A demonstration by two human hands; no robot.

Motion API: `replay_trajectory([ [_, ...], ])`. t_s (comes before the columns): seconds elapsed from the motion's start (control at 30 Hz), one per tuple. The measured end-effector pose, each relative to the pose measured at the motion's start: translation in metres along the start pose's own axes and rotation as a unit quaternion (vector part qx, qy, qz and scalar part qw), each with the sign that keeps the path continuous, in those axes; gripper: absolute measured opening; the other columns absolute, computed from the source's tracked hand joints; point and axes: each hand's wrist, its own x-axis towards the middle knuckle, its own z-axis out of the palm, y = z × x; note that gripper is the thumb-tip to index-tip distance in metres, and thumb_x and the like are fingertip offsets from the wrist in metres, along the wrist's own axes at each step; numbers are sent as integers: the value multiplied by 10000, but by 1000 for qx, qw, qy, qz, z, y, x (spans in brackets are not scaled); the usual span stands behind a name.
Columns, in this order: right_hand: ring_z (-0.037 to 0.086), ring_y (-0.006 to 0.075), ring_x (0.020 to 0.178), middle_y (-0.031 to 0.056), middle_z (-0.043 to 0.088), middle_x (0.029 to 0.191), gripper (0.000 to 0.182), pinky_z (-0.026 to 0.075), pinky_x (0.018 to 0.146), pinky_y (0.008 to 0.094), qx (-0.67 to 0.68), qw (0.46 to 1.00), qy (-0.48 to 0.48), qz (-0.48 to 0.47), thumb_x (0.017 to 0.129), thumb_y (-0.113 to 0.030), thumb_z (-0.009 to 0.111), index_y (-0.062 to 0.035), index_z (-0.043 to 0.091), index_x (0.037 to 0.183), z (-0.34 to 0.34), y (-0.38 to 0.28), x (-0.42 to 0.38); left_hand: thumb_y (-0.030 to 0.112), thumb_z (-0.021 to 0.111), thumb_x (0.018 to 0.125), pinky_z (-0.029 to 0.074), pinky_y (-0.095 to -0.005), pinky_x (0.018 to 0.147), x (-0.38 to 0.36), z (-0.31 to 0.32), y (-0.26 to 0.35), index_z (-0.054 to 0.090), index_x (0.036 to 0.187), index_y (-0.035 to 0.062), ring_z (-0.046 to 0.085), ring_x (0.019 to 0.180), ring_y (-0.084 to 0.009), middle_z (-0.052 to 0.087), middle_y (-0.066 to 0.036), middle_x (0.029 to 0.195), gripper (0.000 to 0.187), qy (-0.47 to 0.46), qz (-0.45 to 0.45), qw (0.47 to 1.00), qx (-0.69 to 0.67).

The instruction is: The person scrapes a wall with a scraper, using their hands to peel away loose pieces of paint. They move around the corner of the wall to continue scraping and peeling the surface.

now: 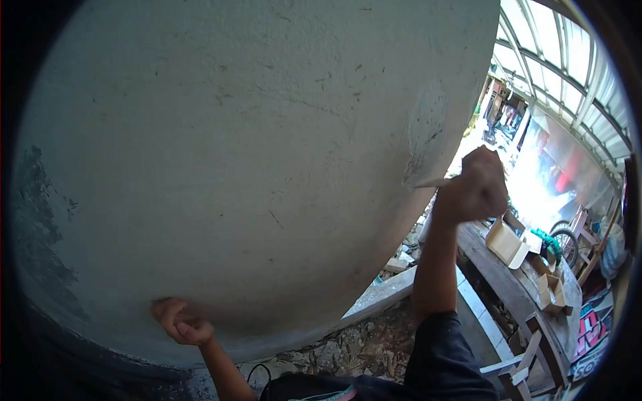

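A large off-white wall (pixel 267 147), bulging in the wide lens, fills most of the view and carries small scuffs and dark specks. My right hand (pixel 476 187) is closed around a putty knife (pixel 431 182), whose thin pale blade points left at the wall near its right edge. Right above the blade lies a rough, chipped grey patch (pixel 426 130). Low on the left, my left hand (pixel 180 322) rests close against the wall with its fingers curled in and nothing showing in them.
Dark grey smears (pixel 43 227) mark the wall's left side. Below lies debris-strewn ground (pixel 361 347). To the right stand a long weathered table (pixel 495 267) with open cardboard boxes (pixel 506 244), a bicycle wheel (pixel 567 244) and wooden frames (pixel 535 357) under a translucent roof (pixel 568 60).
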Motion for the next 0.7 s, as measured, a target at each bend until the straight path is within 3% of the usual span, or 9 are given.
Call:
replay_trajectory([
  [0.1, 310, 135, 432, 56, 339, 477, 342, 246, 462, 271, -68, 995, 48, 59, 815, -14, 400, -46, 352, 478, -12, -15, 37, 294, 345, 995, 432, -413, 773, -2, -4, 0, 571, 971, 12, 508, 868, -261, 544, -125, 927, 363, -10, -10, 1000, -4],
  [0.2, 310, 122, 440, 36, 318, 478, 354, 255, 467, 266, -67, 993, 94, -7, 806, 47, 446, -52, 354, 479, -4, 18, 9, 295, 341, 999, 435, -415, 777, -3, -3, 3, 571, 973, 12, 510, 869, -262, 541, -126, 931, 366, -6, -19, 1000, -8],
  [0.27, 310, 106, 455, 25, 324, 488, 357, 264, 466, 265, -74, 994, -75, 25, 784, 119, 469, -42, 358, 485, 9, -2, -8, 295, 339, 1000, 437, -419, 782, -4, -5, 1, 570, 974, 11, 511, 872, -264, 543, -128, 938, 367, -10, -24, 1000, -12],
  [0.4, 299, 119, 452, 48, 355, 508, 342, 252, 470, 248, -17, 999, 27, -3, 815, 46, 440, -27, 356, 491, -10, -8, 24, 306, 342, 1004, 434, -417, 784, -3, -6, 4, 567, 970, 14, 510, 871, -263, 542, -127, 935, 370, -14, -26, 1000, -5],
  [0.43, 336, 132, 457, 57, 365, 512, 357, 253, 465, 254, -14, 998, 44, 52, 840, -1, 449, -32, 365, 494, -13, -16, 33, 307, 342, 1005, 433, -418, 785, -2, -4, 4, 567, 969, 15, 509, 869, -263, 542, -126, 934, 370, -13, -23, 1000, -2],
  [0.5, 407, 146, 477, 65, 431, 522, 319, 288, 477, 259, -24, 998, 44, -35, 823, 26, 496, -21, 427, 515, -9, 2, 21, 308, 342, 1006, 432, -421, 788, -1, -4, 3, 566, 965, 18, 507, 868, -262, 542, -125, 931, 368, -13, -18, 1000, 3],
  [0.57, 471, 153, 510, 83, 526, 547, 223, 334, 514, 264, -91, 989, -105, 49, 752, 125, 524, 6, 524, 563, -2, 1, -15, 307, 341, 1007, 431, -425, 794, -3, -5, 1, 566, 961, 23, 504, 870, -262, 542, -123, 927, 366, -15, -17, 1000, 6],
  [0.67, 375, 137, 451, 58, 438, 490, 272, 263, 462, 273, 24, 999, 38, -28, 755, 111, 438, -1, 446, 508, -8, -6, 7, 305, 339, 1005, 432, -433, 802, -3, -4, 2, 564, 951, 28, 500, 876, -261, 545, -122, 931, 361, -15, -20, 1000, 0],
  [0.7, 344, 140, 443, 33, 382, 475, 279, 253, 457, 277, 21, 999, 13, -47, 761, 88, 418, 0, 419, 496, -16, -14, 21, 305, 341, 1004, 432, -433, 806, -3, -5, 3, 563, 950, 29, 501, 881, -263, 547, -123, 935, 359, -17, -22, 1000, 4],
])
